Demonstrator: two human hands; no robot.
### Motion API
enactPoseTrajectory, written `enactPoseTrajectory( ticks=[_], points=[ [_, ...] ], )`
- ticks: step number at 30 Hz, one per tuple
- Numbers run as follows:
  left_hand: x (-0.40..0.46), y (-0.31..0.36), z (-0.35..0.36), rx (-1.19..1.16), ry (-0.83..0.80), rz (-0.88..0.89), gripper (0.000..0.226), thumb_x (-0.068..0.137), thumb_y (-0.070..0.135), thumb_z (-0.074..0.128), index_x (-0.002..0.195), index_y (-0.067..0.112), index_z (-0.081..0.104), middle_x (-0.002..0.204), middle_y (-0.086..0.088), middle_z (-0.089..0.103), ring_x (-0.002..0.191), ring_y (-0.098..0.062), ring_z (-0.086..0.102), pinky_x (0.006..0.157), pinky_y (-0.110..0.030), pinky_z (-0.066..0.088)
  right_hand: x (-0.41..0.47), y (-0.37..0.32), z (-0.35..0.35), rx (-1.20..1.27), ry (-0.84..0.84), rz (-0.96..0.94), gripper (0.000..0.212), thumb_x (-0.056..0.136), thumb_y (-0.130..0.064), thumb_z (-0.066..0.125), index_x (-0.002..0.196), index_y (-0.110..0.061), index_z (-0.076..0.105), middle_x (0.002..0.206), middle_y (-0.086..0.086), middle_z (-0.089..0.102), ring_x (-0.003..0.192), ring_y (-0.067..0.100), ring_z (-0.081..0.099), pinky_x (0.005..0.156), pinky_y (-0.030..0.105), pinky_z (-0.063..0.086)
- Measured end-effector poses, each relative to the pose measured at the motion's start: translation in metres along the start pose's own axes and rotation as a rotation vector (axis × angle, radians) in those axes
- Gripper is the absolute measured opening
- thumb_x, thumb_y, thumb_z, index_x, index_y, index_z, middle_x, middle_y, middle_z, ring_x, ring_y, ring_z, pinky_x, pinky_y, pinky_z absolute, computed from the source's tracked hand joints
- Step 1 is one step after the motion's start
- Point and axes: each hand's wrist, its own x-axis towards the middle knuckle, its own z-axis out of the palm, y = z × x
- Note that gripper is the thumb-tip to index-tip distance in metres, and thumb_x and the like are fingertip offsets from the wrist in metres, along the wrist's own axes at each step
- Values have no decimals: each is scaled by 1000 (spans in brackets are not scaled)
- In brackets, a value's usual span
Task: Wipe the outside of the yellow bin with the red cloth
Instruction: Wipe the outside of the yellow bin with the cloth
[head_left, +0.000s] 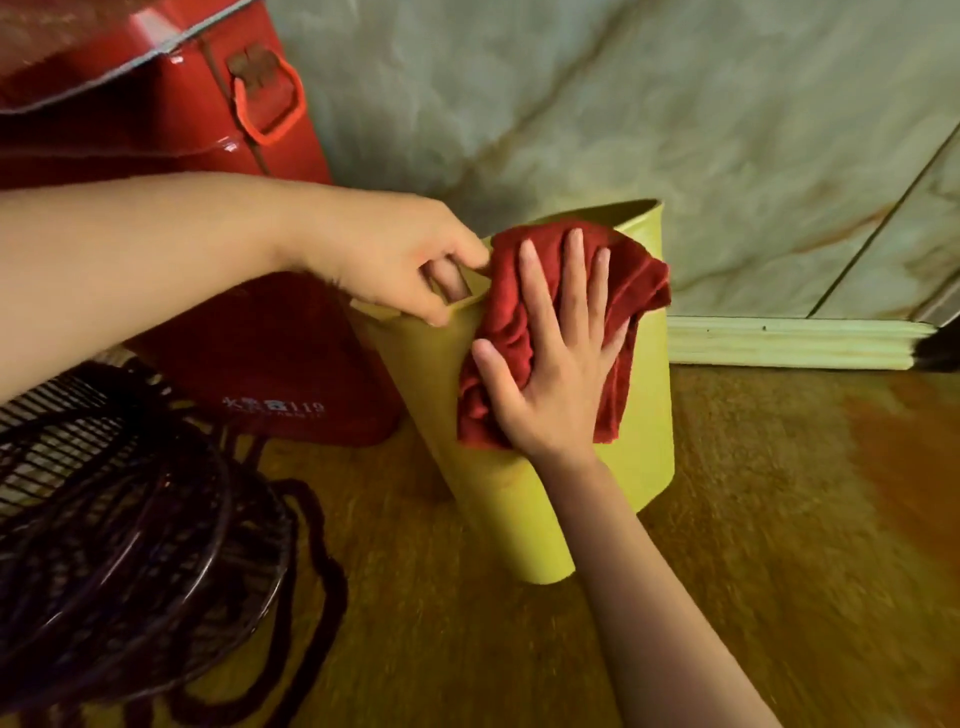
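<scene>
The yellow bin (644, 415) stands on the floor in the middle of the head view, tipped toward me. My left hand (395, 260) grips its rim at the handle slot, fingers hooked through the opening. The red cloth (636, 280) is draped over the rim and down the near outer wall. My right hand (556, 364) lies flat on the cloth with fingers spread, pressing it against the bin's side. The bin's inside is hidden by the cloth and hands.
A red metal box (171, 130) with a handle stands behind left, a red bag (280, 374) below it touches the bin. A dark wire fan guard (114, 519) with a cord lies at front left. Marble wall (675, 104) and baseboard (789, 343) behind; brown floor (779, 519) to the right.
</scene>
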Motion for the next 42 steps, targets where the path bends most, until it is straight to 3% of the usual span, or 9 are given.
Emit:
enactPoseTrajectory(
  ticks=[2,4,7,14,19,23,29,38,42],
  points=[
    [1,-1,-1,-30,26,-12,63,78,-6,59,123,35,45,95,0,72,69,-4,59,62,-20,52,-2,24,-6,29,-6,146,67,82,-68,31,142,-44,11,156,-9,7,147,17,-2,111,60,5],
    [-2,-7,1,-53,47,-38,70,79,-3,60,116,52,37,94,11,69,77,-21,55,70,-38,48,-24,54,-12,28,-19,425,69,78,-67,27,140,-45,8,158,-6,6,146,17,-1,111,63,9],
    [-1,-2,6,-50,23,21,69,79,1,62,121,49,36,96,10,69,71,-2,59,67,-14,44,-60,80,-22,142,68,786,77,73,-67,20,143,-37,8,159,-4,7,147,18,1,112,63,9],
    [36,56,0,216,121,114,58,77,1,62,128,23,47,83,10,65,57,24,53,49,3,38,-71,2,-19,97,40,246,69,86,-66,29,145,-40,5,157,-8,-1,147,22,-4,113,52,0],
    [50,68,-11,324,93,203,45,73,12,69,117,16,58,95,9,67,80,2,64,74,-10,47,-44,30,-48,79,133,269,82,80,-61,50,144,-32,7,154,6,9,145,26,3,116,50,9],
    [36,35,-16,536,160,154,17,76,17,67,76,0,63,55,-10,52,53,-11,43,50,-20,34,-33,44,-56,148,34,299,82,76,-68,47,139,-40,4,158,5,10,147,23,2,118,43,6],
    [40,56,-9,309,179,226,18,76,18,68,82,1,67,73,-21,70,61,-10,52,58,-30,48,-24,46,-80,384,81,301,72,85,-65,37,145,-32,13,158,7,18,145,16,15,116,52,19],
    [42,67,1,145,130,83,16,79,13,65,94,12,71,84,-4,75,64,-7,59,55,-24,49,-37,20,-50,9,143,146,62,92,-51,33,146,-29,14,153,6,19,143,19,18,117,36,20],
    [31,54,-10,149,229,-61,15,79,17,65,92,12,70,83,-9,73,69,-14,63,64,-21,47,-92,36,-48,195,-3,482,59,87,-63,24,141,-42,15,155,-2,25,140,8,23,112,42,30]
  ],
)
